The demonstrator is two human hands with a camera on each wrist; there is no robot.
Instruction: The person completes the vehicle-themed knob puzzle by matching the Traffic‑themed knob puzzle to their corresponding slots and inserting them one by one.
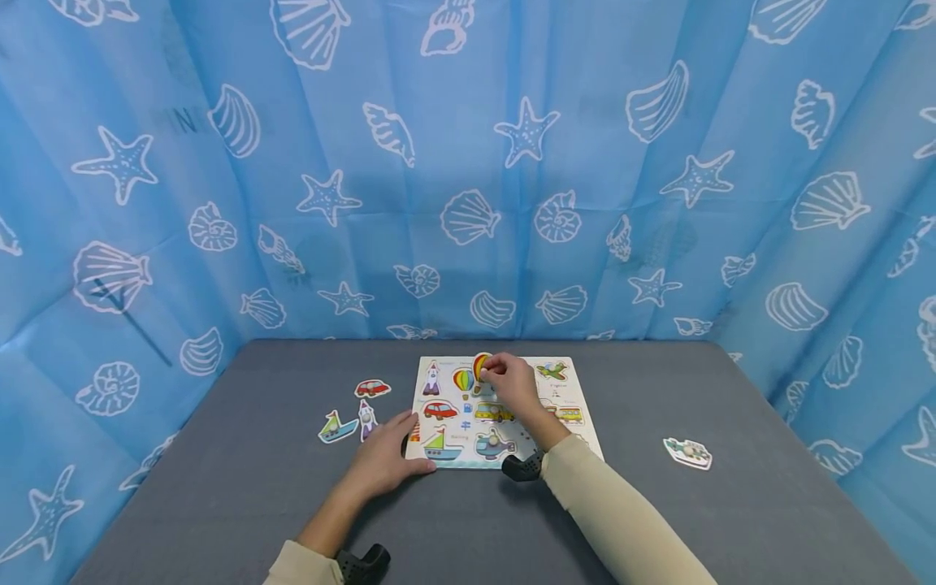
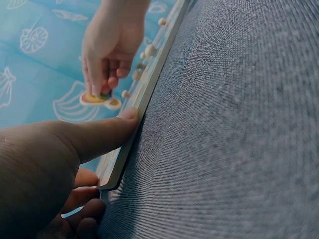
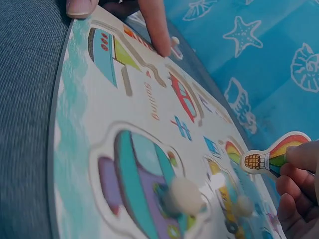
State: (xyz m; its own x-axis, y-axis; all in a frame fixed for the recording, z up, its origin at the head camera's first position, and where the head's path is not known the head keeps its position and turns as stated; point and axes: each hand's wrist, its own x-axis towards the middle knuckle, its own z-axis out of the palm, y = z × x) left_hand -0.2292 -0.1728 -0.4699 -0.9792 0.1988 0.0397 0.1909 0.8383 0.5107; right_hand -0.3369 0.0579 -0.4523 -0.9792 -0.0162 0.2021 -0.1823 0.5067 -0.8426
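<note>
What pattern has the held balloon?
The balloon has red, yellow, green stripes, clearest in right wrist view.

- A big blue curtain (image 1: pixel 409 195) hangs behind the table (image 1: pixel 453 520) and on both sides.
- White starfish (image 1: pixel 526 131) and white shells (image 1: pixel 470 217) are drawn all over it.
- It has soft folds going up and down.
- A thin dark line (image 1: pixel 146 336) slants across its left side.
- The table is gray, with tiny ridges up close.
- The light is soft.

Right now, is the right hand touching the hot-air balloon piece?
Touching. In the right wrist view, the right hand pinches the hot-air balloon piece by its wide, striped end.
</note>
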